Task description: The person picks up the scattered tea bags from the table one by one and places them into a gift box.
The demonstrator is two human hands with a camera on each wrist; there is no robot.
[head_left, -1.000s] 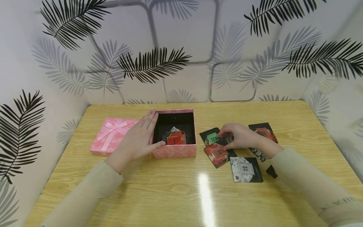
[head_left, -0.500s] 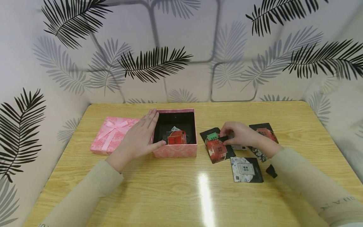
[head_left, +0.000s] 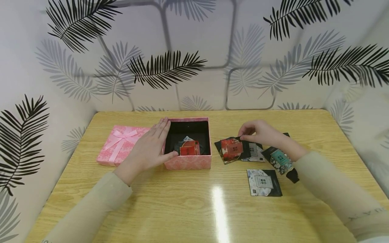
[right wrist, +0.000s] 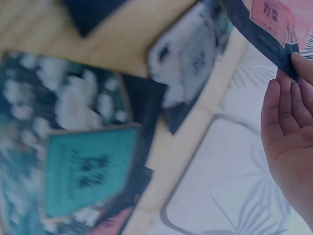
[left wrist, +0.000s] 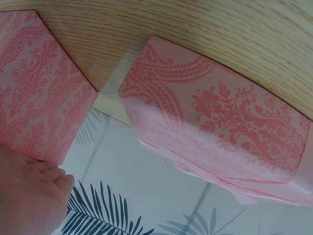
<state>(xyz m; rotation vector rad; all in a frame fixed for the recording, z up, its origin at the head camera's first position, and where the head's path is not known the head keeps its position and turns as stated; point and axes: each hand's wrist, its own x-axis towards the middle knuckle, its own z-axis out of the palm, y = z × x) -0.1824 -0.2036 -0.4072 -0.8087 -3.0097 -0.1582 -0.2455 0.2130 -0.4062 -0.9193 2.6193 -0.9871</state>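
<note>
My left hand (head_left: 146,150) lies with straight fingers along the left rim of an open pink box (head_left: 187,163), its thumb near the front rim. Inside the box are several flat packets, a red one (head_left: 189,148) on top. Between thumb and fingers, my right hand (head_left: 262,133) pinches the black corner of a red-and-black packet (head_left: 231,148). In the right wrist view that packet (right wrist: 269,22) is tilted up off the table. It hangs over other packets and mostly hides the one beneath. A grey-white packet (head_left: 256,152) lies just below my right hand.
Left of the box lies its pink lid (head_left: 121,145) with a ribbon bow. Under my right forearm is a teal-labelled packet (head_left: 280,159), with a small black piece (head_left: 292,176) at its end. A white-and-black packet (head_left: 263,182) lies nearer. A patterned wall (head_left: 194,87) borders the table's back.
My right hand has moved away from me, swinging the red packet up and over the green-labelled one, which is now covered. The grey-white packet shows more. My left hand stays put.
</note>
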